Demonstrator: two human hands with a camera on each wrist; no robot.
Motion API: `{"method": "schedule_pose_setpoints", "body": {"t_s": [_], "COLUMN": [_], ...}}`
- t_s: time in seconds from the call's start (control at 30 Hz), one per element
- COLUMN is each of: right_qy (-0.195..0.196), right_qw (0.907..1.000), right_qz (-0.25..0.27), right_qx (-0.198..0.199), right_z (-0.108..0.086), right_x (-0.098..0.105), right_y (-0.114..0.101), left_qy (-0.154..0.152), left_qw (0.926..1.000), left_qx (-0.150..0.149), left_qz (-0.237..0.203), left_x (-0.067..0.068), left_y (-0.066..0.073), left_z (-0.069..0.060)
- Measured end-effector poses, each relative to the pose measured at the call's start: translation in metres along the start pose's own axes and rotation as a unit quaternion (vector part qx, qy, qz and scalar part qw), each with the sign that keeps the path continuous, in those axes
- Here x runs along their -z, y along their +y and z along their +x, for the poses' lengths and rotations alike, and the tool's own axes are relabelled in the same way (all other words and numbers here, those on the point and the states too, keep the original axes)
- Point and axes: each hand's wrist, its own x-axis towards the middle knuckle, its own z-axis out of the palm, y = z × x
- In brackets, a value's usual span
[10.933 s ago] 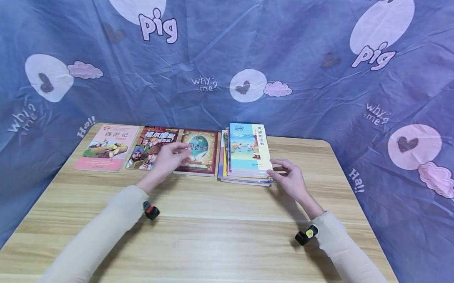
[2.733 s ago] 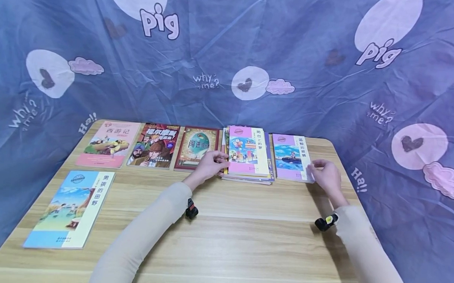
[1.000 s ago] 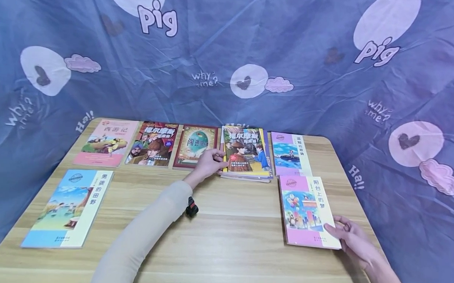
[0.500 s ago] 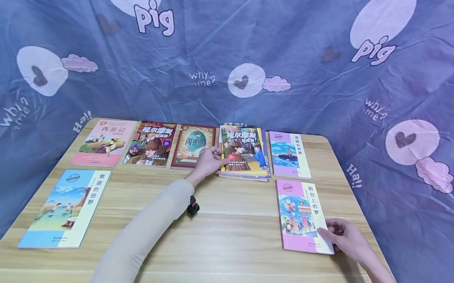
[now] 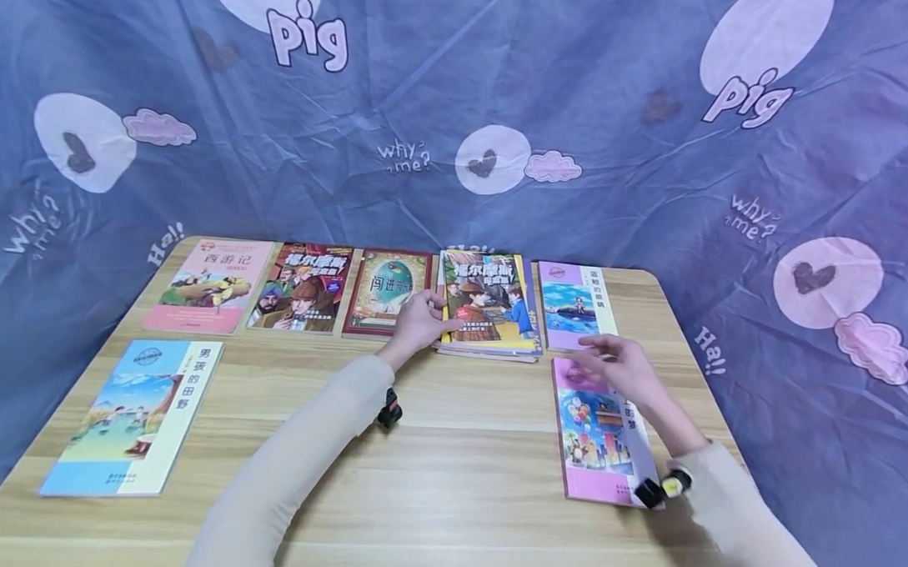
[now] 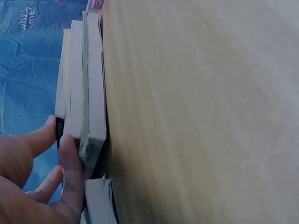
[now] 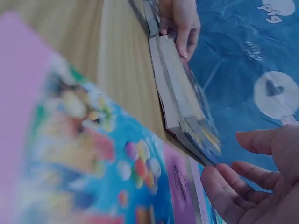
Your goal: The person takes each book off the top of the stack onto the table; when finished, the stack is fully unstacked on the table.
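Observation:
My left hand [image 5: 420, 320] grips the left edge of a stack of books [image 5: 491, 310], topped by a comic-style cover with a figure in a brown hat. Thumb and fingers lie along the stack's side in the left wrist view, over the stacked page edges [image 6: 96, 79]. My right hand [image 5: 619, 368] hovers over the upper part of a pink-and-cream book [image 5: 595, 430] and holds nothing; its fingers are spread apart in the right wrist view. Just beyond it lies another pink-and-cream book [image 5: 569, 308] with a sea picture, partly covered by the fingertips.
Left of the stack, a dark red book [image 5: 382, 293], a detective comic book [image 5: 299, 295] and a pink book [image 5: 206, 287] form a row along the back. A blue-and-cream book [image 5: 130, 422] lies at the front left of the wooden table [image 5: 416, 499]. Blue cloth [image 5: 401, 90] hangs behind.
The right hand has set down the pink-and-cream book from the stack at front right, released it and moved up over it. Earlier, the blue-and-cream book went front left. The left hand stays at the stack.

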Motion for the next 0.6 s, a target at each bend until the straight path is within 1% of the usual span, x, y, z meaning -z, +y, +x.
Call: {"method": "schedule_pose_setpoints", "body": {"t_s": [0.1,0.17,0.23,0.33,0.43,0.6], "right_qy": [-0.009,-0.005,0.006,0.015,0.016,0.01], "right_qw": [0.9994,0.9989,0.9986,0.9989,0.9994,0.9995], "right_qz": [0.034,0.046,0.052,0.044,0.029,0.006], "right_qx": [0.006,0.005,0.002,-0.006,-0.013,-0.028], "right_z": [0.029,0.047,0.063,0.082,0.094,0.104], "right_x": [-0.011,-0.017,-0.023,-0.031,-0.039,-0.046], "right_y": [-0.008,-0.009,-0.009,-0.012,-0.015,-0.022], "left_qy": [-0.012,-0.022,-0.032,-0.041,-0.05,-0.062], "left_qw": [0.9999,0.9995,0.9988,0.9978,0.9967,0.9955], "left_qx": [0.005,0.013,0.02,0.033,0.044,0.053], "left_qz": [-0.009,-0.02,-0.031,-0.041,-0.047,-0.049], "left_x": [0.003,0.004,0.006,0.01,0.014,0.022], "left_y": [0.002,0.003,0.002,0.003,0.005,0.006], "left_z": [0.001,0.001,0.002,0.002,0.001,-0.004]}}
